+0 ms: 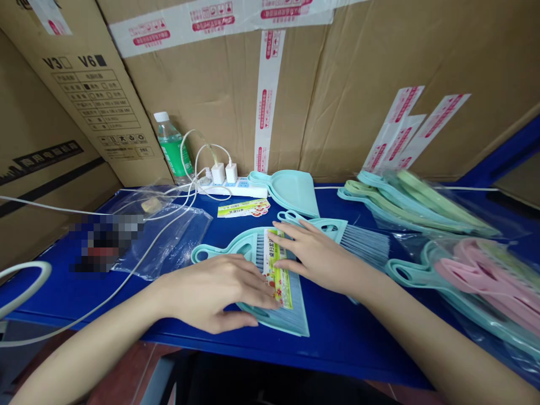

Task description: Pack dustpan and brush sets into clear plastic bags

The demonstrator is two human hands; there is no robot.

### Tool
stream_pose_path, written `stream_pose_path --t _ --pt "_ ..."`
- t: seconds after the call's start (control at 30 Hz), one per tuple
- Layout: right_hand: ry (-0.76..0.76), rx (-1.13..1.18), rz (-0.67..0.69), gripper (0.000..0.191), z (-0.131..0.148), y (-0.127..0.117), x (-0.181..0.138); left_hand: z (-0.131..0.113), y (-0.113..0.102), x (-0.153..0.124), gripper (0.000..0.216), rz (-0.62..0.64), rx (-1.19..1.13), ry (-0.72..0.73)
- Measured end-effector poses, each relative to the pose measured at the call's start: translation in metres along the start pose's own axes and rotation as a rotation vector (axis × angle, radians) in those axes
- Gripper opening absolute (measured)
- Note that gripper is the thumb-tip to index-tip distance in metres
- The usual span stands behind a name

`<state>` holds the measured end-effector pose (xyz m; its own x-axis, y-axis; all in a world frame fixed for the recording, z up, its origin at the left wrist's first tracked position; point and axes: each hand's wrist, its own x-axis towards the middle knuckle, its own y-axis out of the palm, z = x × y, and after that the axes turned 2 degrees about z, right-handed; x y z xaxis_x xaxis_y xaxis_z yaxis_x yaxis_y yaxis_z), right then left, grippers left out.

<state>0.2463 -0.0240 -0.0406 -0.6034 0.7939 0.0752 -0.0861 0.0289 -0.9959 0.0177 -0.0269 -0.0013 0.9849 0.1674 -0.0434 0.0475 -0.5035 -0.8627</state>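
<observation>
A mint-green dustpan (300,323) lies on the blue table with a matching hand brush (259,247) nested in it, the handles pointing left. Across the grey bristles runs a yellow-green printed label (282,281). My left hand (223,287) rests over the lower part of the set, fingers stretched out and touching the label's lower left side. From the right, my right hand (314,250) reaches over with fingers spread, the fingertips on the label's upper part. Neither hand grips anything. Just behind my right hand lies a second mint brush (365,242), partly covered by it.
Another mint dustpan (293,191) and a loose label (242,208) lie at the back. Bagged green and blue sets (405,197) and pink ones (485,270) fill the right. A power strip (248,188), white cables, a bottle (172,149) and clear bags (169,242) are left.
</observation>
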Motion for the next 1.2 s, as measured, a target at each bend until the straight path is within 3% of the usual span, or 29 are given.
stream_pose_path --t 0.5,0.73,1.2 --pt "-0.017 0.006 0.006 0.059 -0.002 0.001 -0.001 0.004 0.006 0.000 0.031 -0.039 0.105 0.035" --pt "-0.048 0.031 -0.014 0.056 -0.006 0.002 -0.001 0.003 0.007 0.000 0.029 0.005 0.114 0.043" --pt "0.028 0.024 0.000 0.059 -0.005 0.005 0.002 0.006 -0.004 0.000 0.027 -0.001 0.047 0.012"
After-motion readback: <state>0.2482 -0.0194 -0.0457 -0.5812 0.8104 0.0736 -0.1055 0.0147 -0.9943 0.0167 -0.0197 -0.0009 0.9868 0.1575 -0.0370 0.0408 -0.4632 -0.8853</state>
